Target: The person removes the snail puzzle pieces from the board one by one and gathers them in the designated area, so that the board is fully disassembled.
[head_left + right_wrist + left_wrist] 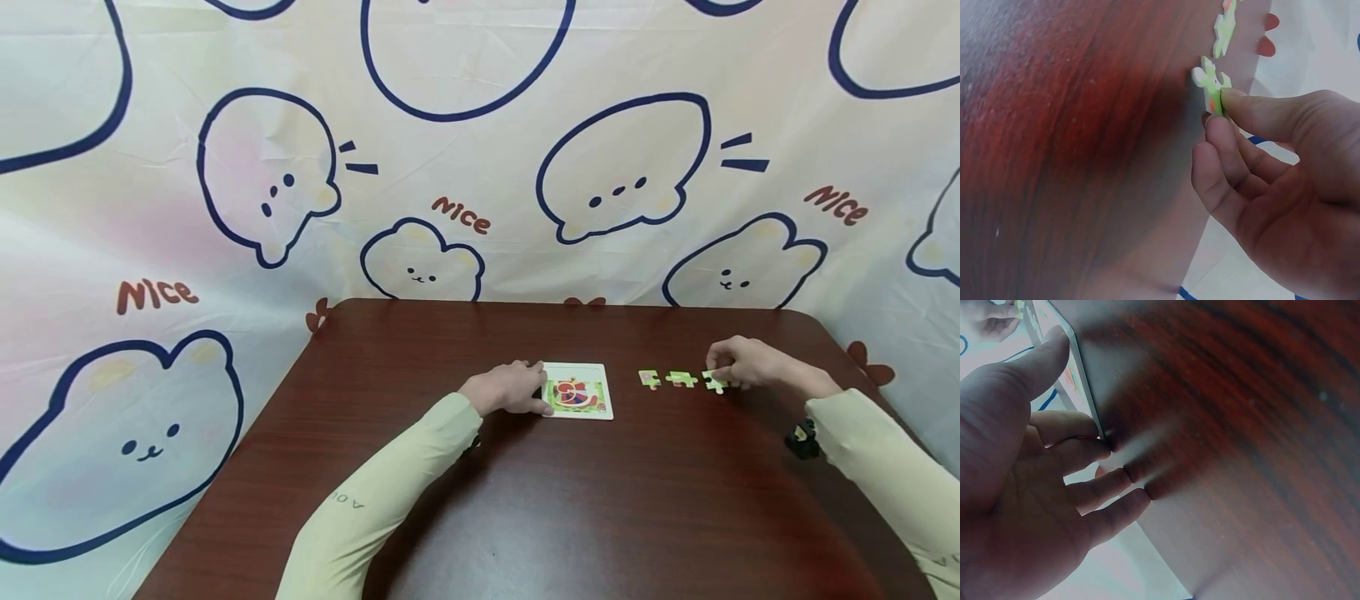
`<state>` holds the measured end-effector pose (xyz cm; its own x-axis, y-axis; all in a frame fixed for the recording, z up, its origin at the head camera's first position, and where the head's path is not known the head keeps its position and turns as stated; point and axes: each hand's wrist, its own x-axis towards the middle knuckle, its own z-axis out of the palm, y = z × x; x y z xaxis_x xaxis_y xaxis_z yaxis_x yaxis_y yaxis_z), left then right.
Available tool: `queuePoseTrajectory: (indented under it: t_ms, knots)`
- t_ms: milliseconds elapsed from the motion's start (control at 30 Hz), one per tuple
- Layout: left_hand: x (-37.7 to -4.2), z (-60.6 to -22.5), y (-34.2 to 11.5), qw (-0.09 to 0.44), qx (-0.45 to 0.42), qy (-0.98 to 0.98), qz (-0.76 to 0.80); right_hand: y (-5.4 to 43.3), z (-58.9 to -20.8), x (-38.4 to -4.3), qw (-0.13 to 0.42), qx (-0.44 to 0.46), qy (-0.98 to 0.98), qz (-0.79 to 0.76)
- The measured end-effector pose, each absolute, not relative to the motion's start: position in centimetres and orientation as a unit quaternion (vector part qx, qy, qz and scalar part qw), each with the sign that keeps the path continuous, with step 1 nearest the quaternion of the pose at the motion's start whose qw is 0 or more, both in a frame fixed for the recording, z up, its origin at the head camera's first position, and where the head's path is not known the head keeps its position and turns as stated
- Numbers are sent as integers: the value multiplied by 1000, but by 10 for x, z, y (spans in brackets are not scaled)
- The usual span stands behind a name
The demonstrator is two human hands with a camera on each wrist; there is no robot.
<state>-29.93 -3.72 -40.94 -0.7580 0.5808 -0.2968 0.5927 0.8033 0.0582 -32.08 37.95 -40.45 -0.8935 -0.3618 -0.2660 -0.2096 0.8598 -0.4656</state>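
Observation:
A white-framed puzzle board with a colourful picture lies flat on the table. My left hand rests at its left side; the thumb lies over the frame's edge and the other fingers reach along that side to the tabletop. Farther right, my right hand pinches a green jigsaw piece between thumb and fingertips, close over the table. Left of this hand, two more green jigsaw pieces lie in a row: a middle piece and a left piece nearer the board.
The dark brown wooden table extends toward me in front of both hands. A light cloth backdrop with blue-outlined cartoon figures hangs behind the table and along its sides. A small black device sits at the right wrist.

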Motion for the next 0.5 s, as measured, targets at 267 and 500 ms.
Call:
queuePoseTrajectory:
  t_ms: [267, 500]
  knots:
    - [-299, -409, -37, 149, 312, 938, -20, 379, -407, -322, 175, -143, 949, -220]
    - [-301, -410, -37, 159, 306, 939, -21, 376, -407, -323, 180, -139, 952, -205]
